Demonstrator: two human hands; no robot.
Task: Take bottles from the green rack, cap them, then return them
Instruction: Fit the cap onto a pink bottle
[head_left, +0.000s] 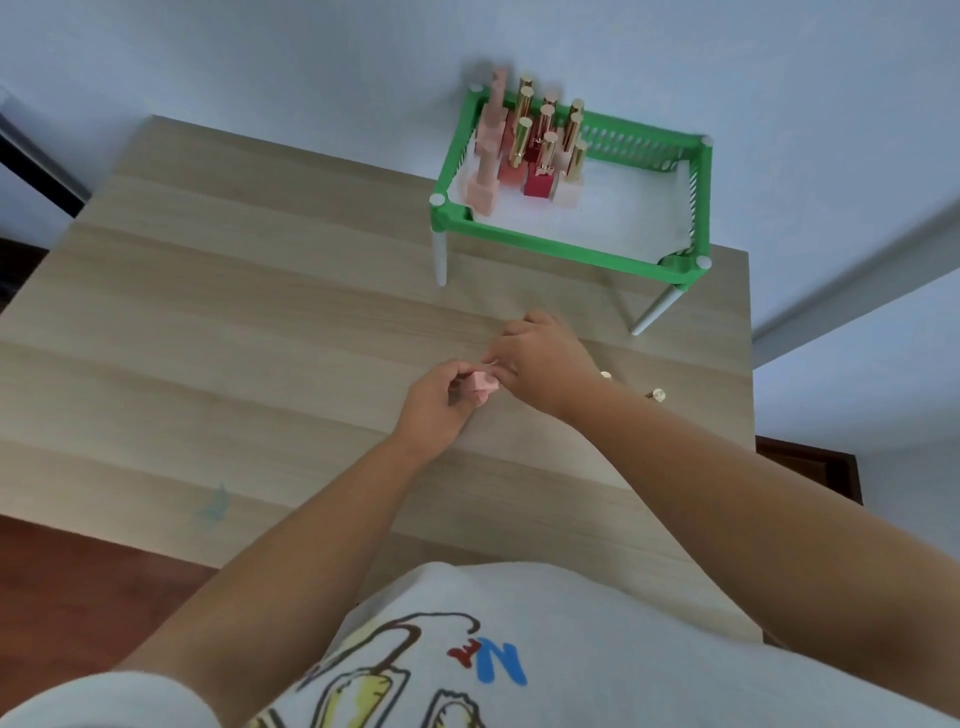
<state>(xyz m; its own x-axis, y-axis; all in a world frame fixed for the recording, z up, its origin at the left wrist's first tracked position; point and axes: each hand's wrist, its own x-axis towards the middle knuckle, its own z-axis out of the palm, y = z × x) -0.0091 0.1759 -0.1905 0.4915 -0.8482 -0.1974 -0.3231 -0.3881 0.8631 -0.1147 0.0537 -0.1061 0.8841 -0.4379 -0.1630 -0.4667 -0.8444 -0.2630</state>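
You held the pink bottle low over the counter, in front of your body, with both hands meeting on it. Your left hand was curled around the square base, fingers closed on it from the near side, which I judge kept the body from turning. Your right hand came in from the far side with its fingers bunched at the top end of the bottle; they looked pinched on something there, probably the cap, but the cap itself was hidden by the hand, so I could not tell if it was seated or only being started. Working just above the counter made sense: a slipped cap would fall a short way.

Two gold caps lay loose on the counter just right of your right wrist, close at hand for later bottles.

The green rack stood on white legs at the far right of the counter. Its tray held a cluster of bottles packed into the far left corner, pink, red and pale, most with tall gold caps and a few with pink ones. The rest of the tray was bare, so there was room to set the pink bottle back
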